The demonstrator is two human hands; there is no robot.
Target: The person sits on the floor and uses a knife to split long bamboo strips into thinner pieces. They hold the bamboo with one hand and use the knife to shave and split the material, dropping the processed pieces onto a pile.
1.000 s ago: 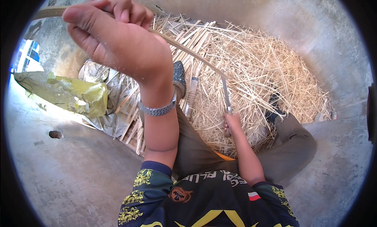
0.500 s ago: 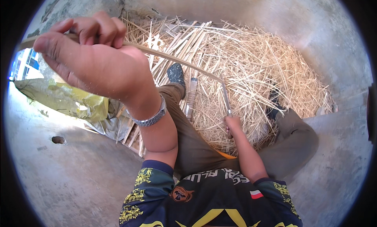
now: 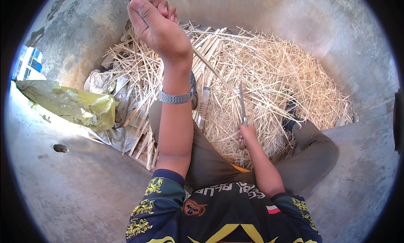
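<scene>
- Two bare hands are raised in front of the person, the left hand [image 3: 162,33] high and far forward, the right hand [image 3: 247,135] low and near the lap.
- The left hand has its grip closed around a long, thin, pale strip [image 3: 212,70], and one end of this strip comes out above the thumb.
- From the left hand, the strip passes behind the wrist and slopes down to the right, over the straw-like pile.
- The grip of the right hand is wrapped firmly around the handle of a knife [image 3: 242,99], and the narrow blade points forward, away from the body.
- The lower end of the strip is just beside the blade; I cannot tell if they touch.
- Under both things lies a wide pile of pale shavings [image 3: 290,66], with some straight strips at its left side.
- Between the two legs, a long tool with a wrapped middle part [image 3: 203,106] lies on the pile.
- A silver watch [image 3: 176,97] is on the left wrist.
- At the left, a yellowish plastic bag [image 3: 75,104] lies crumpled near a concrete wall [image 3: 84,37].
</scene>
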